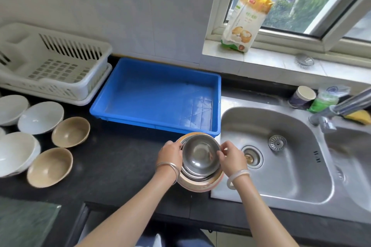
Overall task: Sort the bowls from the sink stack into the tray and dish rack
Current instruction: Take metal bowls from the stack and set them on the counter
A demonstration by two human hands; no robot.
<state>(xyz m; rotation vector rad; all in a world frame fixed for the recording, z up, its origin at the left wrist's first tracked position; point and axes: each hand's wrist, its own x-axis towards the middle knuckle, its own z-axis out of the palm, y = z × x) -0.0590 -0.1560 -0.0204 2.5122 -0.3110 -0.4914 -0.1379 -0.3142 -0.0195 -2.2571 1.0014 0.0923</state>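
Note:
A stack of bowls [200, 183] stands on the black counter at the sink's left edge, with a steel bowl [199, 154] on top and a pinkish bowl at the bottom. My left hand [170, 154] grips the stack's left rim. My right hand [231, 156] pinches the steel bowl's right rim. Just behind the stack lies the blue tray [156, 94] with nothing in it. The white dish rack [52, 66] stands at the far left, also holding nothing.
White bowls [40, 117] and tan bowls [70, 131] lie spread on the counter at the left. The steel sink [277, 150] and faucet [341, 106] are at the right. A paper cup [303, 96], a sponge and a flour bag [247, 22] stand behind it.

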